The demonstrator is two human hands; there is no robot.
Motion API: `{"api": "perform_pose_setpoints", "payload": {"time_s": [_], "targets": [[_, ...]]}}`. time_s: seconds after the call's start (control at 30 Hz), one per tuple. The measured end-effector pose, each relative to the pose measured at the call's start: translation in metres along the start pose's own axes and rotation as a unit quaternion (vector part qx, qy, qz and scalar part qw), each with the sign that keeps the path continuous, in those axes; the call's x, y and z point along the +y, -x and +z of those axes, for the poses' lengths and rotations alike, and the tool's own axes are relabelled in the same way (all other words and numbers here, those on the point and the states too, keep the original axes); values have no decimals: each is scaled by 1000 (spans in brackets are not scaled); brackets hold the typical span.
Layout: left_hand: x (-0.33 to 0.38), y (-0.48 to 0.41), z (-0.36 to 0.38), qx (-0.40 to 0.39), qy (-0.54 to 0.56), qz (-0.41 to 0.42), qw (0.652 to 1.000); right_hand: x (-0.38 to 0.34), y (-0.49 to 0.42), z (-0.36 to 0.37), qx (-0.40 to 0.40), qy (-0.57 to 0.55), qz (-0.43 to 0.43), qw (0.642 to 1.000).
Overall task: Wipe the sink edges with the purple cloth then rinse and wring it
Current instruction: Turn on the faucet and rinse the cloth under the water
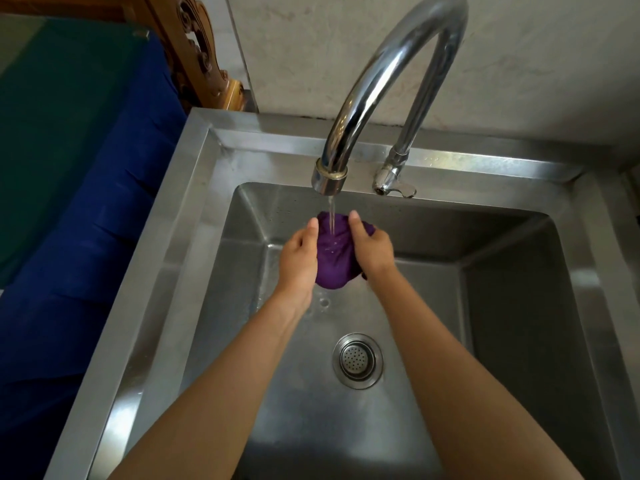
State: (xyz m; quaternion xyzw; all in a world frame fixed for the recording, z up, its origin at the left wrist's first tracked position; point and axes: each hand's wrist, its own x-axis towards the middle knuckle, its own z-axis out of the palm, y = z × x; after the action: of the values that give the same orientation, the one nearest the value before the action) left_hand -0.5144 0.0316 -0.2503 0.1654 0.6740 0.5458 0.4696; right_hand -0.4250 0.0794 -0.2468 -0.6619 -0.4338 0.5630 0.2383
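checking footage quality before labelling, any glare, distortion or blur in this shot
Head view: bright glare streaks run along the curved chrome tap and the stainless steel sink rim; wide-angle distortion bows the sink's edges; the basin's right wall sits in shadow; the bunched purple cloth, held by the left hand and right hand, is reasonably sharp, with slight overall softness.

No readable text, labels, brands or numbers anywhere.

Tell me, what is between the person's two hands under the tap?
The head view shows the bunched purple cloth held between the left hand and the right hand, with the faucet's thin water stream falling onto it.
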Motion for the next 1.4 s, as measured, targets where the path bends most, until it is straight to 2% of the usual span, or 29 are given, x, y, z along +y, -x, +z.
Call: {"api": "perform_pose_setpoints", "payload": {"time_s": [0.07,0.2,0.27,0.37,0.47,0.5,0.57,0.63,0.67,0.73,0.8,0.87,0.93,1.03,1.1,1.17,1.27,1.4], "targets": [[-8,-7,-9,-7,-8,4,1000,-2,4,-14,-50,-40,-20,998],[-14,-13,-26,-42,160,-73,983,3,15,-30,-162,-85,-79,980],[-17,-9,-27,-81,180,-144,970,7,18,-30,-195,-31,-145,970],[-20,-7,-24,-151,176,-265,936,10,22,-30,-236,79,-251,935],[-18,-5,-23,-189,186,-307,914,10,26,-34,-283,129,-312,898],[-18,-6,-20,-185,180,-302,918,12,25,-35,-272,144,-313,899],[-20,-7,-16,-153,170,-275,934,17,25,-38,-220,114,-252,935],[-20,-8,-13,-133,189,-240,943,20,29,-35,-196,-27,-124,972],[-20,-9,-13,-123,205,-220,946,24,30,-34,-202,-99,-57,973],[-20,-10,-12,-107,231,-172,952,28,32,-34,-234,-209,40,949],[-17,-9,-12,-103,232,-126,959,25,36,-35,-258,-215,59,940],[-15,-6,-12,-114,218,-98,964,19,39,-31,-242,-84,22,966],[-9,-3,-12,-129,201,-128,963,14,40,-25,-198,68,-39,977],[-6,-8,-14,-99,152,-156,971,11,38,-22,-162,159,-166,960],[-10,-20,-17,-64,149,-136,977,6,40,-25,-160,199,-254,933],[-7,-22,-15,-76,137,-126,980,2,44,-21,-163,207,-308,914],[-3,-12,-5,-121,104,-140,977,-3,52,-5,-111,232,-304,917],[1,6,14,-141,141,-129,971,-14,47,7,67,319,-311,893]]}}
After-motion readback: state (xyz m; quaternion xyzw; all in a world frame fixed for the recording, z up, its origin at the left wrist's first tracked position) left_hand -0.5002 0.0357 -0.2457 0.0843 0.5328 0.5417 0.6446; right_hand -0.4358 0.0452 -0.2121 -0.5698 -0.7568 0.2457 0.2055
